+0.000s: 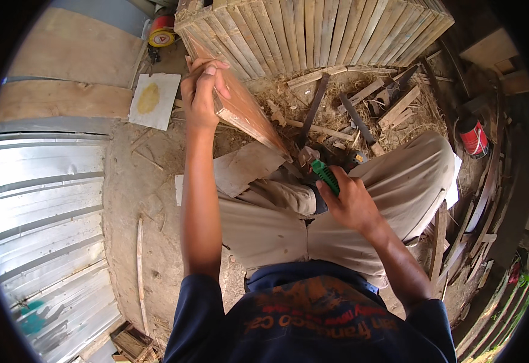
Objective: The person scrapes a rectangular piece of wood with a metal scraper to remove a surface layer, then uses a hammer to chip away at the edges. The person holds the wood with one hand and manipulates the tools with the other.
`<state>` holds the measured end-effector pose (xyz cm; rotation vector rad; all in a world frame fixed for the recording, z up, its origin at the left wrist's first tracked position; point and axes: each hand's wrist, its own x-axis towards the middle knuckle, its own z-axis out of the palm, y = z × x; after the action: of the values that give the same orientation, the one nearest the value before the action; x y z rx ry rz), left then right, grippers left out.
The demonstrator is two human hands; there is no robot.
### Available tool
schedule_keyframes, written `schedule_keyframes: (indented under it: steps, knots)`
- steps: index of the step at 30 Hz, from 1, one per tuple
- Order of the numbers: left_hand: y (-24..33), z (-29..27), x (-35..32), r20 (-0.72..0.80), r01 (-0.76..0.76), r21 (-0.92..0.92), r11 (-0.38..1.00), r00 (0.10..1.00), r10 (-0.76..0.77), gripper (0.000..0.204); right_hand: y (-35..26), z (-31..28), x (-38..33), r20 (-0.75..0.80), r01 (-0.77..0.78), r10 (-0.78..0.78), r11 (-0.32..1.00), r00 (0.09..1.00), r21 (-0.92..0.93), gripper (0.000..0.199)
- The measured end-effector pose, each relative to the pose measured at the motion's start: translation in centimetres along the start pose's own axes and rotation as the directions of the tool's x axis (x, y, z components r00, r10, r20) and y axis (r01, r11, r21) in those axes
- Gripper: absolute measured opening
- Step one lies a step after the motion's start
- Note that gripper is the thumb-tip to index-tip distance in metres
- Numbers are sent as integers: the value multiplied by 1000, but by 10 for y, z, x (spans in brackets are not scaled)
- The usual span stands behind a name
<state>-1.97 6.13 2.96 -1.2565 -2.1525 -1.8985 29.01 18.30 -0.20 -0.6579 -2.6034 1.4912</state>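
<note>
My left hand (205,88) is closed over the upper end of a reddish-brown wooden board (249,112), which has a pale, rough edge. The board slants down toward my crossed legs, its lower end near the other hand. In my right hand (352,202) is a hand tool with a ribbed green handle (325,175). Its metal head (306,156) sits close to the board's lower end; I cannot tell its exact kind or whether it touches the wood. A ragged sheet (249,166) lies by my left leg, under the board.
A slatted wooden panel (313,36) stands ahead. Wood offcuts (397,109) and shavings litter the dirt floor. A red can (473,138) is at right; a red and yellow tin (161,33) is at far left. Corrugated metal (46,193) lines the left side; a stained white sheet (155,100) lies near it.
</note>
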Motion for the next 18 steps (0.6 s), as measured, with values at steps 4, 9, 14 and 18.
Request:
schedule_keyframes:
  steps: [4, 9, 14, 18]
  knots:
    - [3, -1, -7, -13, -30, 36, 999, 999, 31, 49, 7, 1, 15, 152, 281, -240, 882, 959, -378, 33]
    - [15, 11, -17, -25, -47, -16, 999, 999, 47, 44, 11, 17, 53, 144, 311, -282, 737, 948, -600, 40]
    - [22, 15, -26, -2, -70, 73, 995, 998, 70, 48, 9, 12, 75, 49, 242, -265, 769, 963, -592, 42]
    - [18, 11, -23, -14, -88, 69, 994, 996, 89, 48, 12, 12, 73, -16, 254, -317, 788, 948, -560, 41]
